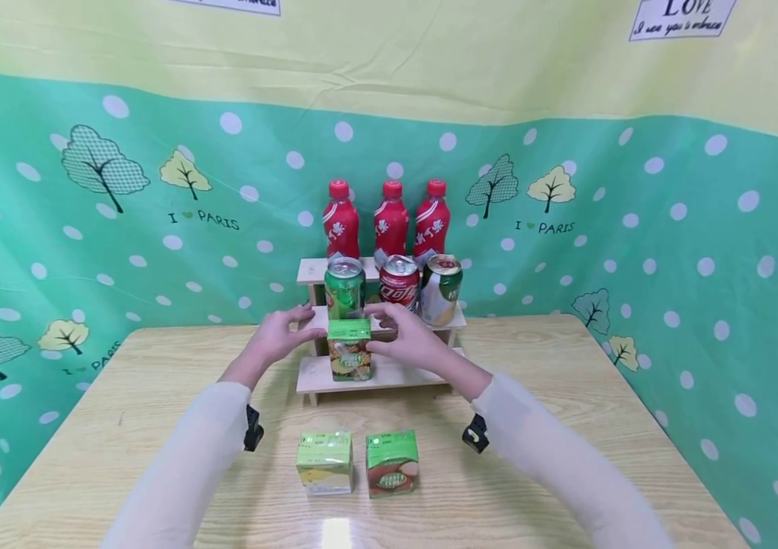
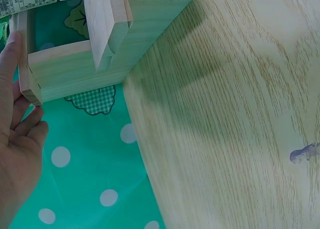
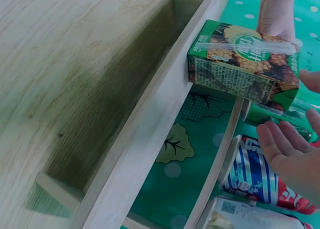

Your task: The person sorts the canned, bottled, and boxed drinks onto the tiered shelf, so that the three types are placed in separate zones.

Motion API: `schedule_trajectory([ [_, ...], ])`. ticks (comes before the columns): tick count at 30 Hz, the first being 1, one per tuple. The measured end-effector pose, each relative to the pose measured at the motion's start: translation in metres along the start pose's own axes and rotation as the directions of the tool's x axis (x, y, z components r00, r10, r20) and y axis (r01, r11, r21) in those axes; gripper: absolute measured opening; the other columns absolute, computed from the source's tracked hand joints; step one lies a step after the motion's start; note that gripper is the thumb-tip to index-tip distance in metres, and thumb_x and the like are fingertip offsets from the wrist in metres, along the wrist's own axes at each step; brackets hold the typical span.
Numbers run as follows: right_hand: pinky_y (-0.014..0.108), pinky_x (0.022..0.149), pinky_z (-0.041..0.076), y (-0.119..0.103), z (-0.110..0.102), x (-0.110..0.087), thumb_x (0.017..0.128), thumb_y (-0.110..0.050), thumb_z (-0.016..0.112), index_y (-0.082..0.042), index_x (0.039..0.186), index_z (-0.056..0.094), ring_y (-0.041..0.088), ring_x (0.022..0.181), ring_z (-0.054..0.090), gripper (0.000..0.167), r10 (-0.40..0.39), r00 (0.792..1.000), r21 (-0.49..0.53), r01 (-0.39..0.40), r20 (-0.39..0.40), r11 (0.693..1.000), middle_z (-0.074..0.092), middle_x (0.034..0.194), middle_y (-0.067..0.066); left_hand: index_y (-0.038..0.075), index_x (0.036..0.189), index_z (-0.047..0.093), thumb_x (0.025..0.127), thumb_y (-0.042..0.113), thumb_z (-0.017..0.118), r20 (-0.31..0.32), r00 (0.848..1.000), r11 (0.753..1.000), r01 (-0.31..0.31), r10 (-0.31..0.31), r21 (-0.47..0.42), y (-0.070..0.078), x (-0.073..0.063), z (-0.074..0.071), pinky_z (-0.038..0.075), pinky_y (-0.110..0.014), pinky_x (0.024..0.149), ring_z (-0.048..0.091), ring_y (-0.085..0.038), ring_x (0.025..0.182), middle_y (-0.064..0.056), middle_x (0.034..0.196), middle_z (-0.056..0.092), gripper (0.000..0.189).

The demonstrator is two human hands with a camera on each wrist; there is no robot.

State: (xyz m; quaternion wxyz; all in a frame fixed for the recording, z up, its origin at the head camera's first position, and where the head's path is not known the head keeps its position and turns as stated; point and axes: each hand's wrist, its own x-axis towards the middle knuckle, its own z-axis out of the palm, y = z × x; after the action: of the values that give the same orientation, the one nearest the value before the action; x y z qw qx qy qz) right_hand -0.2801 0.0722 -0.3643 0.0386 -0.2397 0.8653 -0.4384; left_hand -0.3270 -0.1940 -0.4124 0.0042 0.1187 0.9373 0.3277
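In the head view a pineapple juice box (image 1: 350,358) stands upright on the bottom tier of a wooden display rack (image 1: 403,375), near its left end. My left hand (image 1: 278,335) grips the left end of the middle tier; the left wrist view shows the fingers (image 2: 31,124) curled at the board's end. To the right of the box, my right hand (image 1: 406,335) has loosely spread fingers, partly in front of the cans. The thumb of that hand lies right at the box's top end in the right wrist view, its other fingers (image 3: 285,141) apart from the box.
The middle tier carries a green can (image 1: 345,290), a red cola can (image 1: 399,284) and a green-and-white can (image 1: 441,293). Three red bottles (image 1: 391,225) line the top tier. Nearer on the table (image 1: 533,473) stand a yellow-green juice box (image 1: 325,465) and a green-brown juice box (image 1: 392,465).
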Motion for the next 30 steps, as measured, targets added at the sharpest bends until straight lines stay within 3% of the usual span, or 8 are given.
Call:
schedule_trajectory([
  [8, 0.046, 0.099, 0.048, 0.004, -0.010, -0.020, 0.082, -0.017, 0.072, -0.013, 0.129, 0.052, 0.029, 0.118, 0.054, 0.051, -0.007, 1.000, 0.026, 0.006, 0.009, 1.000, 0.054, 0.130, 0.012, 0.013, 0.139, 0.046, 0.070, 0.072, 0.057, 0.008, 1.000, 1.000, 0.022, -0.022, -0.008, 0.000, -0.001, 0.000, 0.032, -0.053, 0.110, 0.028, -0.034, 0.140, -0.010, 0.149, 0.036, 0.091],
  [15, 0.041, 0.097, 0.050, 0.008, -0.017, -0.048, 0.082, -0.023, 0.073, -0.012, 0.126, 0.054, 0.026, 0.115, 0.055, 0.049, -0.010, 0.994, 0.070, 0.002, 0.110, 0.998, 0.057, 0.127, 0.005, 0.014, 0.138, 0.047, 0.071, 0.071, 0.058, 0.001, 1.000, 1.000, 0.016, -0.016, -0.011, 0.000, 0.000, 0.001, 0.033, -0.053, 0.110, 0.029, -0.034, 0.140, -0.009, 0.150, 0.036, 0.089],
  [23, 0.038, 0.100, 0.048, 0.014, -0.016, -0.089, 0.082, -0.025, 0.073, -0.010, 0.127, 0.053, 0.022, 0.116, 0.056, 0.052, -0.066, 0.956, 0.097, 0.040, 0.287, 0.994, 0.057, 0.127, 0.003, 0.012, 0.137, 0.048, 0.072, 0.069, 0.058, -0.006, 1.000, 1.000, 0.002, -0.002, -0.003, 0.001, 0.001, 0.001, 0.033, -0.052, 0.110, 0.030, -0.034, 0.139, -0.010, 0.148, 0.038, 0.087],
  [30, 0.036, 0.101, 0.047, 0.021, -0.010, -0.113, 0.078, -0.028, 0.076, -0.013, 0.129, 0.051, 0.020, 0.117, 0.054, 0.059, -0.068, 0.928, 0.105, 0.032, 0.365, 0.994, 0.056, 0.127, -0.001, 0.012, 0.138, 0.047, 0.072, 0.070, 0.058, -0.006, 1.000, 1.000, -0.001, 0.001, -0.001, 0.000, 0.000, 0.000, 0.033, -0.053, 0.110, 0.030, -0.035, 0.139, -0.011, 0.148, 0.038, 0.088],
])
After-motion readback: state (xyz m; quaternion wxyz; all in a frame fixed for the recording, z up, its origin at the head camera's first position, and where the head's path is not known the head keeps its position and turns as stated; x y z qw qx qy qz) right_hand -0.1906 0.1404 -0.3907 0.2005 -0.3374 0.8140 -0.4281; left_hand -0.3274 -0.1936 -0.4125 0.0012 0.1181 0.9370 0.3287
